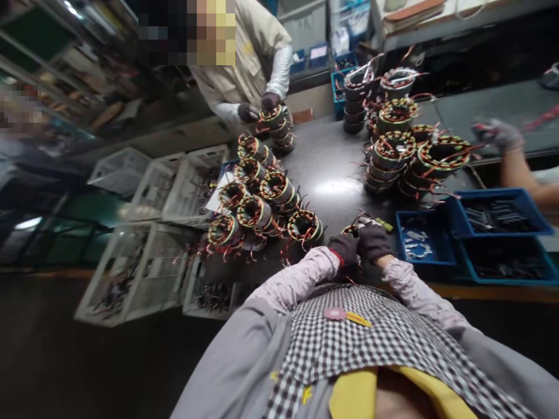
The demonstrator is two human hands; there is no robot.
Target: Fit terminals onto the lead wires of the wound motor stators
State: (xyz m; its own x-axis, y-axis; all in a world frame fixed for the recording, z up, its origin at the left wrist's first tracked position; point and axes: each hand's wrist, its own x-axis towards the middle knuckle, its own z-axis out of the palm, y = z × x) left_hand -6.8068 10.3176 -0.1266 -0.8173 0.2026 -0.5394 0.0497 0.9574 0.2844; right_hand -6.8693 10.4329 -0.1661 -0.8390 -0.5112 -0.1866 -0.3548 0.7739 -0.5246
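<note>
Close to my body at the table's near edge, a wire-wound motor stator (350,230) sits mostly hidden by my hands. My left hand (344,251), in a dark glove with a red cuff, is closed against its near side. Bent over its right side is my right hand (373,240), in a dark glove with pale fingertips; its fingers are closed, and what they pinch is hidden. A small yellow-green piece (384,224) sticks out just beyond the right hand. Left of my hands stands another stator (305,227) with copper windings and loose red leads.
Several stacked stators (254,212) fill the table's left side; more stacks (395,145) stand at right. Blue bins (425,262) hold white pieces and dark strips. White crates (152,267) stand left. Across the table a person (244,64) handles stators; another person's gloved hand (502,135) reaches in at right.
</note>
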